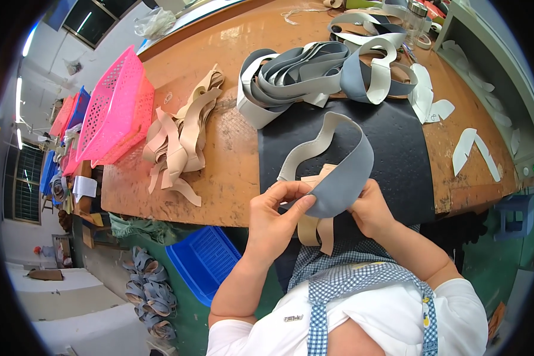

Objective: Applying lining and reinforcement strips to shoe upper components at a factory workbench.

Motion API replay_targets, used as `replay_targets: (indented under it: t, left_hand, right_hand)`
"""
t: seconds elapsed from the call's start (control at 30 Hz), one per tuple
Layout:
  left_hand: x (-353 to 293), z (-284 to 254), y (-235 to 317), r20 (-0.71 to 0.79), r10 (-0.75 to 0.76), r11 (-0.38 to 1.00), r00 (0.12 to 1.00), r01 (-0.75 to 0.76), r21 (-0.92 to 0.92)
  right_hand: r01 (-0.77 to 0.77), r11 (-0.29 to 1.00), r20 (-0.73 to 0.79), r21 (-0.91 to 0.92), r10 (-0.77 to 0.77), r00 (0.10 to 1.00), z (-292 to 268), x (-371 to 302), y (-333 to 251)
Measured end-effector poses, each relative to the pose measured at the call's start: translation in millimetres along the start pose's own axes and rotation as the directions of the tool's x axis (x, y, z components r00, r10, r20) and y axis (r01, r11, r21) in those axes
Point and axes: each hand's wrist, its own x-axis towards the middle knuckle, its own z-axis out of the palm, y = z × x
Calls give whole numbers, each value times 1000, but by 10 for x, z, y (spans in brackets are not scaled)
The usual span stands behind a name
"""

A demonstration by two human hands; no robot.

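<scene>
A blue-grey strip with a pale inner side (347, 172) curves up in a loop over the black mat (397, 148). My left hand (276, 213) pinches its near left part between thumb and fingers. On the loop's right side, my right hand (371, 210) is closed at the strip's lower edge, its fingertips partly hidden behind it. Beige strips (308, 230) hang over the table edge below the loop, between my hands; whether a hand holds them is not clear. A pile of similar grey strips (302, 68) lies beyond the mat.
Beige strips (187, 139) lie in a heap on the wooden table (237, 166), with a pink basket (115, 113) at its left edge. White pattern pieces (474, 154) and a grey shelf (486, 53) are at right. A blue basket (204, 264) and bundled strips (150, 291) sit below.
</scene>
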Motion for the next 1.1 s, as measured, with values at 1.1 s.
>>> replay_targets:
  t: [1.1]
  left_hand:
    - [28, 119, 132, -16, 193, 964, 981, -187, 192]
  right_hand:
    - [214, 961, -147, -177, -241, 959, 258, 180, -349]
